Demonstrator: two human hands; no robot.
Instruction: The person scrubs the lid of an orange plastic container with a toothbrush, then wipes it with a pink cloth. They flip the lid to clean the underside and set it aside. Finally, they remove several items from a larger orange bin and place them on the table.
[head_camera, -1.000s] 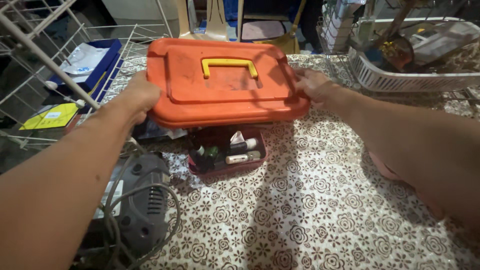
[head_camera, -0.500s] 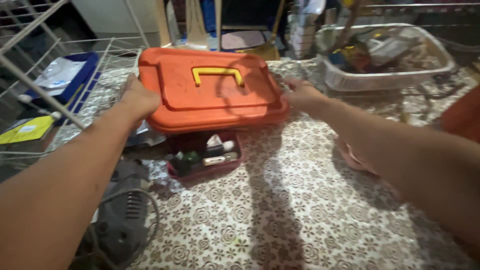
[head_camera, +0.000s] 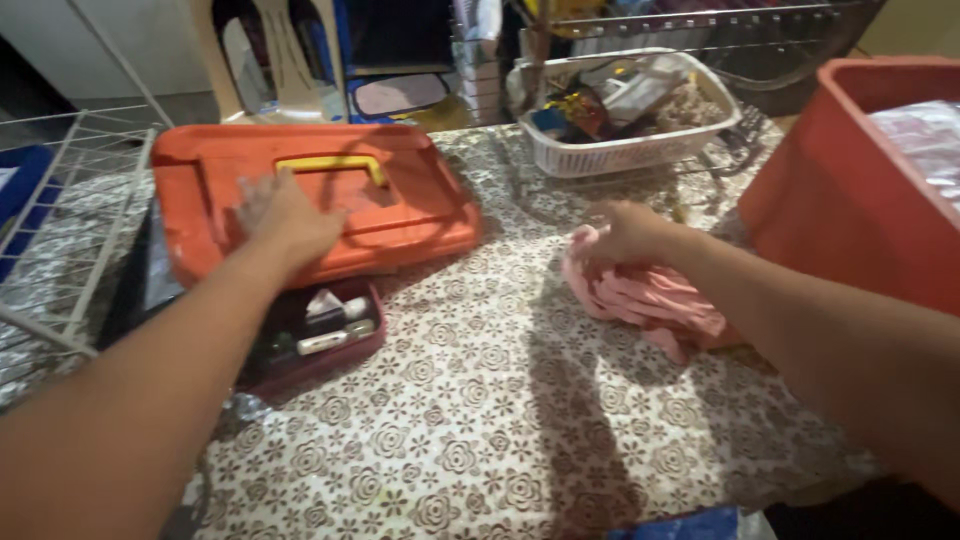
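Observation:
My left hand (head_camera: 285, 220) lies flat, fingers spread, on the lid of an orange plastic case (head_camera: 420, 200), just below its yellow handle (head_camera: 330, 163). The case stands at the back left of the flower-patterned table (head_camera: 480, 420). My right hand (head_camera: 630, 232) is to the right of the case, its fingers curled into the top edge of a crumpled pink cloth (head_camera: 650, 300) that lies on the table. A small dark red tray (head_camera: 330, 350) with small white items in it sits in front of the case, partly under my left forearm.
A large orange bin (head_camera: 850, 190) stands at the right edge. A white basket (head_camera: 640, 150) of mixed items sits at the back. A white wire rack (head_camera: 70, 200) stands to the left. Plastic chairs are behind the table.
My right hand has left the case's right edge and moved right onto the pink cloth. My left hand has shifted from the case's left edge onto its lid. The view has swung right.

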